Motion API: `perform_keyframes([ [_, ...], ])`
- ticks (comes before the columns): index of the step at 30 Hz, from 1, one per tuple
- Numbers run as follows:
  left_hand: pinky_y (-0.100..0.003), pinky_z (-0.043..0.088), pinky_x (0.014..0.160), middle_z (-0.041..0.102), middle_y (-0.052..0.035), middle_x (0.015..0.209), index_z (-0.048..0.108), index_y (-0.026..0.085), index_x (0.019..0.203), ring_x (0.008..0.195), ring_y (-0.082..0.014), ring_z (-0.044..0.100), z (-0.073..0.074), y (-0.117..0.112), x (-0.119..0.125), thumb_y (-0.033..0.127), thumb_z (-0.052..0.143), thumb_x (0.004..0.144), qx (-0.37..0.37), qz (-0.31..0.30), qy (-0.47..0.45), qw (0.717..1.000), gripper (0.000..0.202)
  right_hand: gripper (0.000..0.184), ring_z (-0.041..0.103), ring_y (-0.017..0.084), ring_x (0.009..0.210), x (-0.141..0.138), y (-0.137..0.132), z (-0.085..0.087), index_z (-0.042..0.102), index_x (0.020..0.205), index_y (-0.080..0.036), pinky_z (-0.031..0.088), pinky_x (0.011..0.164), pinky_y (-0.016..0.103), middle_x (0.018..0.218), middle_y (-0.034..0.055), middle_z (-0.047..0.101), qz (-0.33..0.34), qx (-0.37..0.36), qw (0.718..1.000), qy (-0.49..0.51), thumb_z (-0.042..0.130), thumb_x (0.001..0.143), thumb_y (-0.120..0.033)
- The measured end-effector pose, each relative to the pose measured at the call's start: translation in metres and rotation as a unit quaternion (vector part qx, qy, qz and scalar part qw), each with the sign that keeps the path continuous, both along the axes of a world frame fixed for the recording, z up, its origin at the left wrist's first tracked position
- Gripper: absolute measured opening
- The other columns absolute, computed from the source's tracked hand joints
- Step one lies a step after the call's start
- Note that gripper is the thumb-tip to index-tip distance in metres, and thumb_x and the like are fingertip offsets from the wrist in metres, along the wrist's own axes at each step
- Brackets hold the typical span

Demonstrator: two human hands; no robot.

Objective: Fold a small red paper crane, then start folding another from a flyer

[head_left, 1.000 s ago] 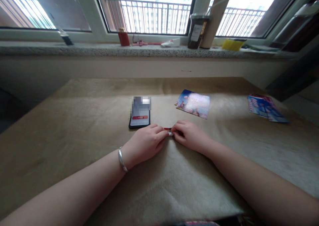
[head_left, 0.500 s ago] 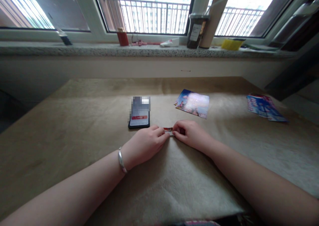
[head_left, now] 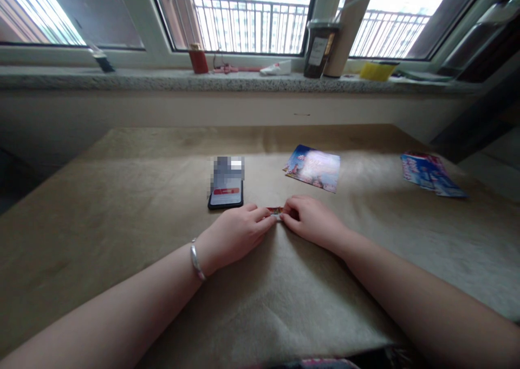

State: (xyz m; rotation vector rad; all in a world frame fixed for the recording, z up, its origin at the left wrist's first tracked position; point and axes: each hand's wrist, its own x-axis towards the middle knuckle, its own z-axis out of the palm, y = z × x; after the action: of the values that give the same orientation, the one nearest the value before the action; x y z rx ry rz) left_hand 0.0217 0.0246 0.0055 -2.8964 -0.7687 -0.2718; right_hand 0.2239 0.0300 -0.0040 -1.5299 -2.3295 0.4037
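Between my two hands lies a narrow strip of printed paper, red and white, pinched against the table. My left hand, below a silver bracelet at the wrist, presses its fingertips and thumb on the strip's left end. The right end is gripped between the thumb and index finger of my right hand. Fingers cover both ends, so only the strip's middle shows. Just beyond my left hand lies a phone with its screen lit and partly blurred out.
Colourful blue printed sheets lie past my right hand, and more blue sheets at the table's right. On the windowsill stand a red container, a dark lidded jar and a yellow object.
Both hands stay almost in place on the strip. The whole view shifts very slightly; the phone and sheets lie as before.
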Motion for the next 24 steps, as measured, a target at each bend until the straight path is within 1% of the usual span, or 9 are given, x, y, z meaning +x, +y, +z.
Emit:
perform_keyframes([
  [6, -0.032, 0.052, 0.074, 0.061, -0.0092, 0.100, 0.054, 0.014, 0.117, 0.086, -0.0193, 0.056, -0.0005, -0.0006, 0.0001, 0.017, 0.045, 0.090, -0.002, 0.000, 0.014, 1.000, 0.028, 0.014, 0.054, 0.015, 0.065, -0.0014, 0.0013, 0.0002, 0.057, 0.067, -0.019, 0.035, 0.057, 0.025, 0.070, 0.0030, 0.063, -0.018, -0.014, 1.000, -0.012, 0.055, 0.078, -0.026],
  [11, -0.033, 0.052, 0.075, 0.061, -0.0097, 0.100, 0.054, 0.013, 0.117, 0.088, -0.0208, 0.056, -0.0011, -0.0021, 0.0015, 0.018, 0.044, 0.091, 0.008, 0.009, 0.039, 0.999, 0.028, 0.014, 0.055, 0.015, 0.066, -0.0017, 0.0015, 0.0025, 0.057, 0.067, -0.019, 0.035, 0.058, 0.024, 0.070, 0.0032, 0.063, -0.018, -0.017, 1.000, -0.014, 0.055, 0.078, -0.026],
  [18, -0.032, 0.051, 0.073, 0.059, -0.0100, 0.101, 0.054, 0.012, 0.116, 0.088, -0.0205, 0.056, -0.0023, -0.0027, 0.0032, 0.015, 0.044, 0.091, 0.024, 0.007, 0.054, 0.998, 0.027, 0.014, 0.056, 0.016, 0.068, -0.0031, 0.0000, 0.0040, 0.057, 0.067, -0.019, 0.036, 0.060, 0.025, 0.072, 0.0038, 0.064, -0.018, -0.018, 0.999, -0.027, 0.054, 0.079, -0.027],
  [24, -0.031, 0.051, 0.071, 0.059, -0.0086, 0.097, 0.056, 0.011, 0.110, 0.085, -0.0203, 0.055, -0.0009, -0.0053, 0.0067, 0.014, 0.046, 0.090, 0.033, 0.015, 0.051, 0.998, 0.023, 0.014, 0.055, 0.016, 0.069, -0.0058, -0.0004, 0.0035, 0.055, 0.067, -0.020, 0.034, 0.059, 0.025, 0.072, 0.0030, 0.064, -0.039, -0.019, 0.998, -0.043, 0.053, 0.079, -0.027],
])
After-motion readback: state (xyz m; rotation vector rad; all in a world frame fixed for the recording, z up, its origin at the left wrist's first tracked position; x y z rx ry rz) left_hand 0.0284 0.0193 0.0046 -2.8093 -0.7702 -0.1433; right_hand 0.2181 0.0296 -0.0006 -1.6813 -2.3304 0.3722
